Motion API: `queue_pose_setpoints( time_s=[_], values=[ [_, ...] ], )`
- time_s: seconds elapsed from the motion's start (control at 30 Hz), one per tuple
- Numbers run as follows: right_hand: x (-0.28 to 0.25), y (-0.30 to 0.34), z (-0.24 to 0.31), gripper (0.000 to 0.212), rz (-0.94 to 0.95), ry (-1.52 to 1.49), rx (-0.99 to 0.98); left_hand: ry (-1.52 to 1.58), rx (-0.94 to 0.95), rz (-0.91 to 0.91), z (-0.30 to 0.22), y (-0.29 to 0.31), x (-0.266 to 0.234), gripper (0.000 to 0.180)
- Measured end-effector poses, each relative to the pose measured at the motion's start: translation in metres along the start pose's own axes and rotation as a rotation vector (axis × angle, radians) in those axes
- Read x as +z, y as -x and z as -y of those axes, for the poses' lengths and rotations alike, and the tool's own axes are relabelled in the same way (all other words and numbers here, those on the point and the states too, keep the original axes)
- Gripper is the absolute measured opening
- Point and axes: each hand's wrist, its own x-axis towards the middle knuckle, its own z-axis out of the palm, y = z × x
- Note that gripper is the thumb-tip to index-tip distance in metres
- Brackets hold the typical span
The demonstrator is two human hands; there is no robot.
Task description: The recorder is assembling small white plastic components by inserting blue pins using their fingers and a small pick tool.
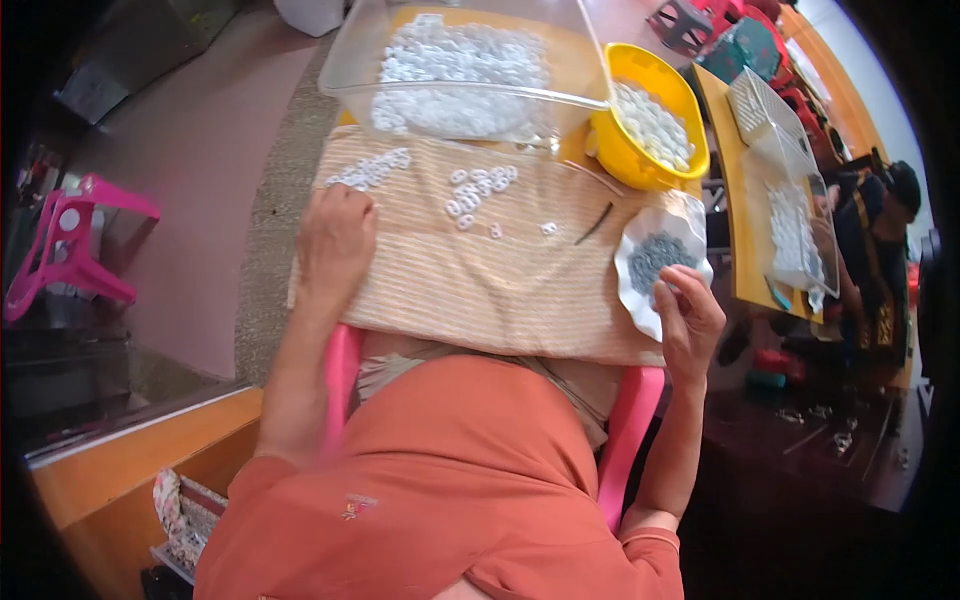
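My left hand [337,232] rests on the striped cloth at the left with its fingers curled in. Whatever it may hold is hidden. Just beyond its knuckles lies a cluster of small white oval pieces with holes [372,168]. My right hand [690,325] is at the near right edge of the white scalloped dish [640,313], thumb and forefinger pinched together. Anything between those fingertips is too small to make out. The dish holds a heap of tiny grey pieces [655,252]. More white oval pieces [470,195] lie in the cloth's middle, with two single ones nearer the dish.
A clear plastic bin [350,88] full of white pieces stands at the back. Beside it is a yellow basin [614,150] of whitish pieces. A thin dark strip [595,224] lies on the cloth. A pink stool [75,240] stands left; another table [748,215] with clear containers is at right.
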Motion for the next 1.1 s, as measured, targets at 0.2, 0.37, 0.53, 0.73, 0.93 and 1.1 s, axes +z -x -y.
queue_pose_setpoints(
  time_s=[0.2, 0.37, 0.53, 0.73, 0.93, 1.1],
  values=[
    [-0.016, 0.006, -0.008, 0.018, -0.027, 0.015, 0.049, 0.105, 0.001, 0.008, -0.006, 0.000, -0.002, 0.009],
    [-0.023, 0.013, -0.024, 0.016, 0.028, 0.084, 0.014, 0.143, 0.015, 0.008, -0.009, 0.002, -0.004, 0.010],
    [-0.024, 0.015, -0.025, 0.016, 0.049, 0.110, -0.008, 0.159, 0.013, -0.002, -0.009, 0.002, -0.003, 0.009],
    [-0.021, 0.018, -0.027, 0.016, 0.043, 0.161, -0.008, 0.134, 0.056, -0.091, -0.012, 0.000, -0.006, 0.009],
    [-0.017, 0.020, -0.023, 0.018, 0.033, 0.270, -0.031, 0.227, 0.015, -0.146, -0.009, 0.001, -0.001, 0.008],
    [-0.018, 0.021, -0.025, 0.016, 0.029, 0.322, -0.072, 0.300, -0.037, -0.174, -0.012, 0.001, 0.001, 0.007]
  ],
)
